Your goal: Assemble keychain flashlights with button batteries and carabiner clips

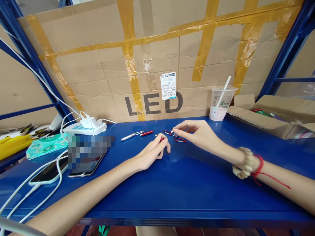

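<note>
Above the middle of the blue shelf, my left hand (154,152) is closed around a small red metal tube (161,139), with only its end showing. My right hand (194,131) pinches a tiny silver part (172,129) between thumb and fingertips; its exact kind is too small to tell. Below and beside those fingertips lie a red carabiner clip (180,140) and another dark red clip (167,132). To the left of my left hand are a silver penlight (128,137) with a clip at its end and a loose red tube (147,133). A tiny round piece (156,135) rests near them.
A plastic cup (222,105) with a straw stands at the back right, beside an open cardboard box (270,121). At left are a phone (88,167), another charging phone (49,172), white cables and a power strip (86,127). Taped cardboard (98,85) backs the blue shelf (187,186).
</note>
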{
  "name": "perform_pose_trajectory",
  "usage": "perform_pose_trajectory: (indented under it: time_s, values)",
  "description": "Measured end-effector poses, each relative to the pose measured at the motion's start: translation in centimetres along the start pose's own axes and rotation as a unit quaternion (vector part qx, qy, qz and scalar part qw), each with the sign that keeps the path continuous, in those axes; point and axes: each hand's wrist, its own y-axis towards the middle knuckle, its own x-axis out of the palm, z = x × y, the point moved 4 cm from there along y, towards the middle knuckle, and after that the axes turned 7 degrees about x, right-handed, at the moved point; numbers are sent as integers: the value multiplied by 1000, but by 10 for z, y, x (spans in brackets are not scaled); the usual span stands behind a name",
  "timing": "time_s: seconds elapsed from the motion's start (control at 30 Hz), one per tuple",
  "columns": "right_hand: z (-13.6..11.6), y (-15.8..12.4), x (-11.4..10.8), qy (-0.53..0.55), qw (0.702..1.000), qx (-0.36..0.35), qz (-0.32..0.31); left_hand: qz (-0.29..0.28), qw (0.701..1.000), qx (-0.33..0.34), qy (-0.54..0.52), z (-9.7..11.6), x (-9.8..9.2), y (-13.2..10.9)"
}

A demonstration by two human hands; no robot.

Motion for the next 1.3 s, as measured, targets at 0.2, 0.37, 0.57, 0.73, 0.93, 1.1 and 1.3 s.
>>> perform_pose_trajectory:
  time_s: [0.2, 0.37, 0.57, 0.73, 0.93, 1.1, 1.3]
  values:
    - [-7, -4, 1, -5, 999, -26, -24, -17, 988, 56, 144, 6, -3, -2]
    - [-14, -5, -1, -27, 997, -53, -45, -5, 970, 100, 223, 8, -6, -1]
    - [-17, -5, -4, -35, 997, -62, -33, 69, 961, 126, 235, 8, -14, 1]
    - [-16, -6, -1, -57, 996, -64, -39, 64, 961, 140, 228, 6, -13, 1]
    - [-7, -3, 0, -68, 995, -11, -71, 68, 957, 156, 233, 7, -10, -4]
    - [-6, -6, 4, -92, 989, -44, -103, 26, 956, 139, 256, 4, -4, -7]
    - [-6, -11, 9, -64, 994, 2, -90, 45, 944, 149, 290, 5, -2, -10]
